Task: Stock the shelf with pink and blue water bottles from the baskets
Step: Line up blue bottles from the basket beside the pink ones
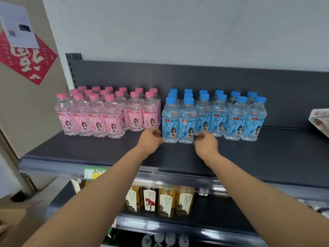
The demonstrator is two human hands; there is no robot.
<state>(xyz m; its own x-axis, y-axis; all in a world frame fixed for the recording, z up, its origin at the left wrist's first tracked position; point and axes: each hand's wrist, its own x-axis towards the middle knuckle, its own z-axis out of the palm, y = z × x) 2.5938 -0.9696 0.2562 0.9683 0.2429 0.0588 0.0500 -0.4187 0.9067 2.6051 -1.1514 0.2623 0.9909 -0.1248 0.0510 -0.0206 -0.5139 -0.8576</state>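
Several pink-capped peach soda bottles (pixel 114 120) stand in rows on the left of the dark top shelf (pixel 89 148). Blue-capped soda bottles (pixel 236 120) stand in rows to their right. Two front blue bottles (pixel 178 122) stand upright side by side, closer to the shelf's edge than the others. My left hand (pixel 150 139) sits just left of their bases, its loosely curled fingertips touching the left one. My right hand (pixel 205 143) is just to their right, fingers loosely curled by the right bottle's base. Neither hand wraps a bottle. No basket is in view.
A packaged item (pixel 320 120) lies at the shelf's far right. On the shelf below stand amber drink bottles (pixel 167 200) with white labels. A cardboard box (pixel 12 211) sits at lower left. A red paper decoration (pixel 30 59) hangs on the left wall.
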